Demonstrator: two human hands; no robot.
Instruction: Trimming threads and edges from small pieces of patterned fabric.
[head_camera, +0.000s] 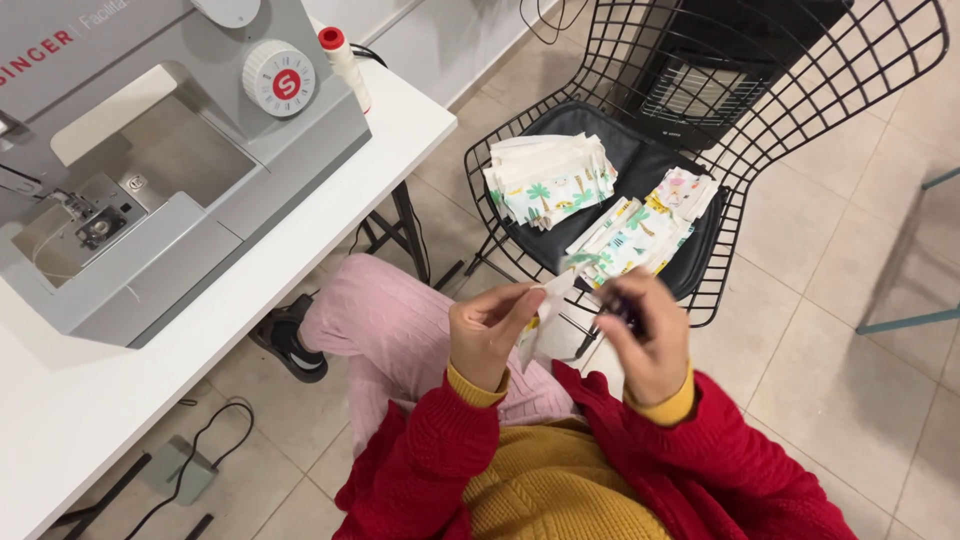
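**Two hands on a small fabric piece over the lap**

From the head camera, looking down: the left hand (490, 330) is curled, its fingers bent in and pinching the edge of a small white fabric piece (545, 305) with a printed pattern. The right hand (645, 335) is blurred; its fingers are closed around something small and dark, but what it is I cannot tell. The two hands sit close together, just above the knees, with the fabric piece between them and a little nearer the left.

The person sits in pink trousers (385, 320), a yellow sweater and a red cardigan (720, 460). To the left stands a white table (90, 400) carrying a grey sewing machine (170, 150), with a red-capped thread spool (340, 55) behind it. A foot pedal (180, 470) and its cable lie on the beige tiled floor (830, 380) under the table.

Just beyond the hands is a black wire chair (860, 90) with a dark cushion. On it lie two stacks of printed fabric pieces: one stack (545, 180) toward the left, a second stack (640, 230) fanned out to the right, close above the right hand.
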